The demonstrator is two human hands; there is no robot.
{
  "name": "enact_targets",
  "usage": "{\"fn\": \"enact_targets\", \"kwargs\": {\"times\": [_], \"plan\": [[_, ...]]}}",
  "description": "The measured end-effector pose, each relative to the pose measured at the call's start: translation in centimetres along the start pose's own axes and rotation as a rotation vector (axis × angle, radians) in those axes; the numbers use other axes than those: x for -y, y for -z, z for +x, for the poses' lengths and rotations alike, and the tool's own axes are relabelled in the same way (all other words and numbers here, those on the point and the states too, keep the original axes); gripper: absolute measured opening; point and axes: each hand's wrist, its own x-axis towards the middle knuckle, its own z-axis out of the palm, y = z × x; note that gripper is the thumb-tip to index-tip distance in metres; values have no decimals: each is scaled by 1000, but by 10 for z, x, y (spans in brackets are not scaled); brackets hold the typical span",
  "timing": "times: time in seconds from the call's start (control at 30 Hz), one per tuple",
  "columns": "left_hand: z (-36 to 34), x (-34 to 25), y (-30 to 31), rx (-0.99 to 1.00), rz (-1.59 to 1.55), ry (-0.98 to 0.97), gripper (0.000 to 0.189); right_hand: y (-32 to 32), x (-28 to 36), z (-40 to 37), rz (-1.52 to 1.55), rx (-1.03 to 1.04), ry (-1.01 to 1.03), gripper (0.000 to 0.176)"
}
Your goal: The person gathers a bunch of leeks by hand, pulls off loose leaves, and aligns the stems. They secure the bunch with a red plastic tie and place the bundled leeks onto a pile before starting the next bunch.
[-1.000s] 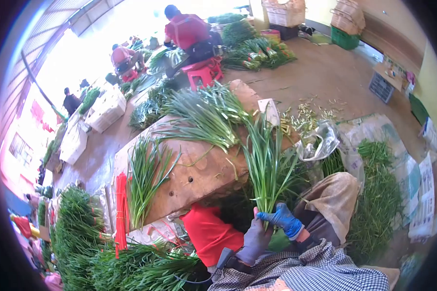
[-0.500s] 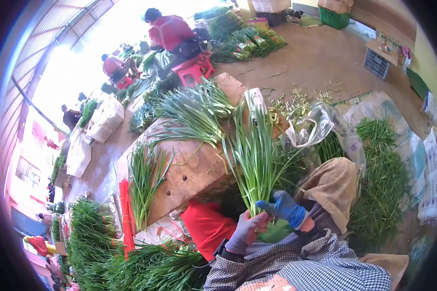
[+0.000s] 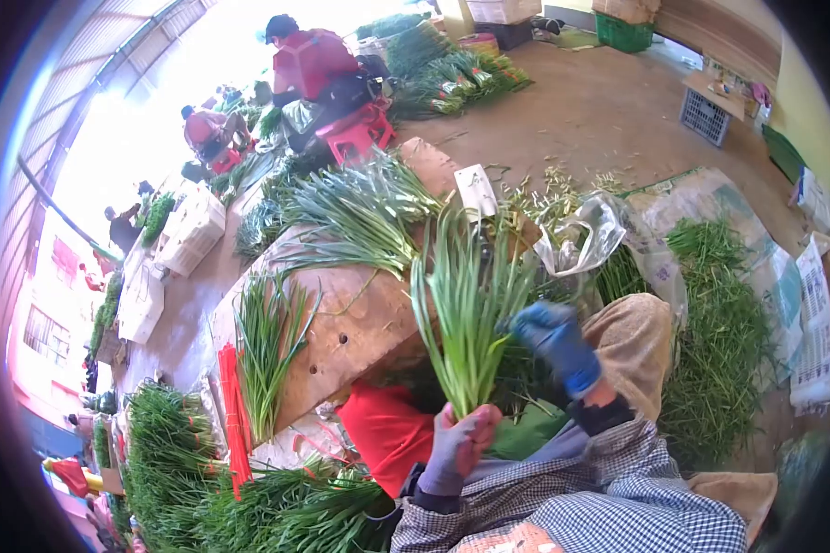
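Note:
My left hand (image 3: 461,442), in a greyish-purple glove with bare fingertips, is wrapped round the lower stems of a bunch of garlic chives (image 3: 466,332). The long flat leaves fan upward, away from me. To their right, my right hand (image 3: 551,341) in a blue glove is raised beside the leaves with curled fingers. Motion blurs it, and whatever it may pinch cannot be made out. On the wooden board (image 3: 364,323) ahead lie a larger pile of chives (image 3: 364,217) and a smaller bunch (image 3: 269,346). Red ties (image 3: 234,419) hang at the board's left edge.
Heaped chives (image 3: 249,502) lie at lower left, loose green leaves (image 3: 715,341) on sheeting at right. A clear plastic bag (image 3: 586,235) and a white card (image 3: 476,192) are near the board's far edge. Beyond, a person (image 3: 314,69) sits on a red stool (image 3: 358,134).
My right hand has left the stem bases by my left hand and moved up and right beside the leaves. The left hand keeps its hold, and the bunch has shifted slightly left.

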Motion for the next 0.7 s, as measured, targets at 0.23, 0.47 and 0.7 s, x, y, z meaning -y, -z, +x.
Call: {"fn": "enact_targets", "kwargs": {"times": [0.23, 0.47, 0.7], "plan": [[28, -7, 46, -66, -297, -151, 45, 54, -20, 9, 303, -84, -461, 14], [21, 1, 50, 81, -530, -34, 53, -1, 2, -42, -392, 346, -323, 17], [31, 17, 56, -65, -335, -37, 38, -59, 38, -22, 256, 376, -252, 11]]}}
